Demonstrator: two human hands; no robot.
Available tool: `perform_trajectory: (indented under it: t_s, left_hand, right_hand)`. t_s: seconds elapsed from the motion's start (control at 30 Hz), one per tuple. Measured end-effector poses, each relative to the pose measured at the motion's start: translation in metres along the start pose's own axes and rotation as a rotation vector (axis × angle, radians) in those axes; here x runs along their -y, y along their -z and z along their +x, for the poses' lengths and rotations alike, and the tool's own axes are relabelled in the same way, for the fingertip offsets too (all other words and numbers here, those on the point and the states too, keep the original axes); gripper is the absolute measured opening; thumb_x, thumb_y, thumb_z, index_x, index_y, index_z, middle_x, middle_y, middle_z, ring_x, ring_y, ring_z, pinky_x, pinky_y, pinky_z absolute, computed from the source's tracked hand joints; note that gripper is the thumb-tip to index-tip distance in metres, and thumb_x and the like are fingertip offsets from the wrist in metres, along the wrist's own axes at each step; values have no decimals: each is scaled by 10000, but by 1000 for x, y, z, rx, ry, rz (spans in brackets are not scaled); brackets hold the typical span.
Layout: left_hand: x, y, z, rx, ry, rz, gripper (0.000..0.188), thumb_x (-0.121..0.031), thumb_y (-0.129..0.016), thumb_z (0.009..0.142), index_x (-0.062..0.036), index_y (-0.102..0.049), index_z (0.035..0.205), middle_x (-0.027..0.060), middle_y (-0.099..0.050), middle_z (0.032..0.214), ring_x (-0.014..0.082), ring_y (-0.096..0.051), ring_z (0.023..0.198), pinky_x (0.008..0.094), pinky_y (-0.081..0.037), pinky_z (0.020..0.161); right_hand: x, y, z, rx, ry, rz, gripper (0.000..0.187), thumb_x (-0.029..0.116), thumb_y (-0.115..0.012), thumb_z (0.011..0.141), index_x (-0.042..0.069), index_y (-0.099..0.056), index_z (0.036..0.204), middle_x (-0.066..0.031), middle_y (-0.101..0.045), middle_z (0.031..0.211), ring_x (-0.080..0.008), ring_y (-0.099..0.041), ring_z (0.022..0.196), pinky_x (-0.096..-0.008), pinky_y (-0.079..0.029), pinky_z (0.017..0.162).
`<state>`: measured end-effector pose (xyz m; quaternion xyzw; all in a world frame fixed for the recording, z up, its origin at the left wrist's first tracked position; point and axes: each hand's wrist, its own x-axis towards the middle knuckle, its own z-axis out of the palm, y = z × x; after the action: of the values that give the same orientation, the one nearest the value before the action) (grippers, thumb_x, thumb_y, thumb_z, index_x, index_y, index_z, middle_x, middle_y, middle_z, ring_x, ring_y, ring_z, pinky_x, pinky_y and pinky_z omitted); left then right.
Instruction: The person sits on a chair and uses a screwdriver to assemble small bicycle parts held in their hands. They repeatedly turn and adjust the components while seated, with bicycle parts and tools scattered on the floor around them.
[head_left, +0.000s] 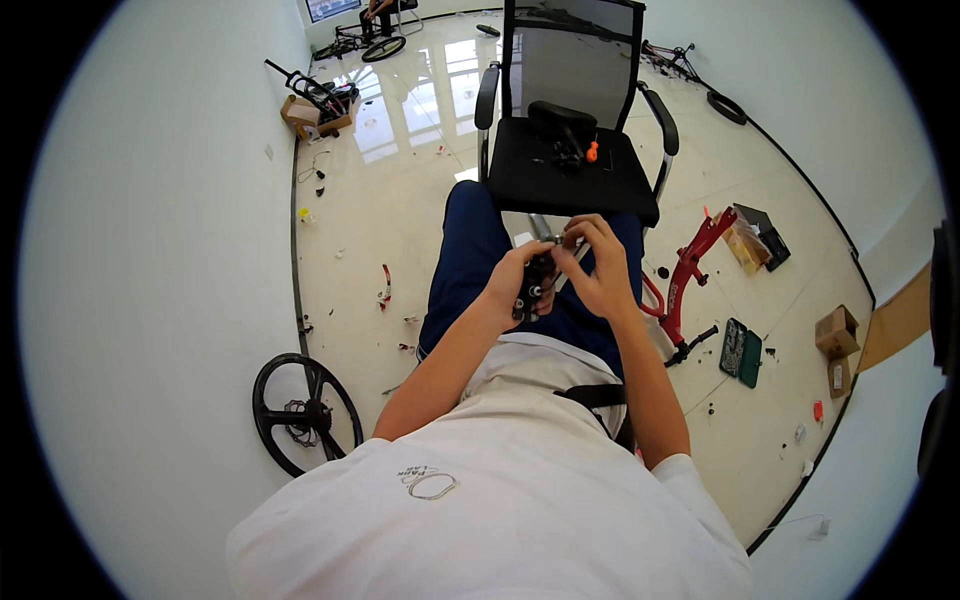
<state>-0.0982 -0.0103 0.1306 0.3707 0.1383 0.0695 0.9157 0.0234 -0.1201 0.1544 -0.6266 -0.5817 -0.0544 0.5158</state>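
Observation:
Over my lap, my left hand is wrapped round a black part with silver metal bits; its exact kind is hard to make out. The fingers of my right hand are bent and pinched at the far end of that part, where small silver pieces show between both hands. What the right fingertips grip is too small to name. Just beyond my knees stands a black office chair. On its seat lie a black bicycle saddle, some small dark parts and an orange-handled screwdriver.
A red bicycle frame lies on the floor to my right, beside a green tool case. Cardboard boxes sit farther right. At left, a black spoked wheel rests by the wall. Another person sits far off near a bicycle.

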Motion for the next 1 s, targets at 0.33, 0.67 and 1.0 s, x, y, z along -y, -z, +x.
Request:
perform_trajectory:
  t_s: [0.33, 0.67, 1.0]
  left_hand:
    - [14, 0, 2, -42, 98, -38, 330, -327, -576, 890, -68, -567, 687, 18, -481, 504, 123, -414, 368, 258, -321, 367]
    - [15, 17, 7, -92, 37, 28, 283, -278, -632, 863, -68, -559, 688, 25, -487, 517, 132, -440, 390, 280, -348, 386]
    - [13, 2, 4, -239, -219, 109, 251, -251, -605, 884, -55, -556, 735, 19, -477, 518, 143, -466, 390, 269, -371, 389]
  right_hand:
    - [-9, 19, -19, 138, 261, -441, 415, 369, -739, 724, 2, -590, 846, -123, -584, 836, -307, -563, 856, -379, -418, 804]
    - [-24, -9, -41, 108, 28, -482, 372, 331, -747, 724, 16, -550, 748, -93, -524, 732, -285, -532, 708, -370, -433, 631]
    - [-12, -11, -41, -173, -329, 374, 607, 118, -642, 860, -5, -320, 1360, -169, -517, 1238, -179, -603, 981, -296, -493, 803]
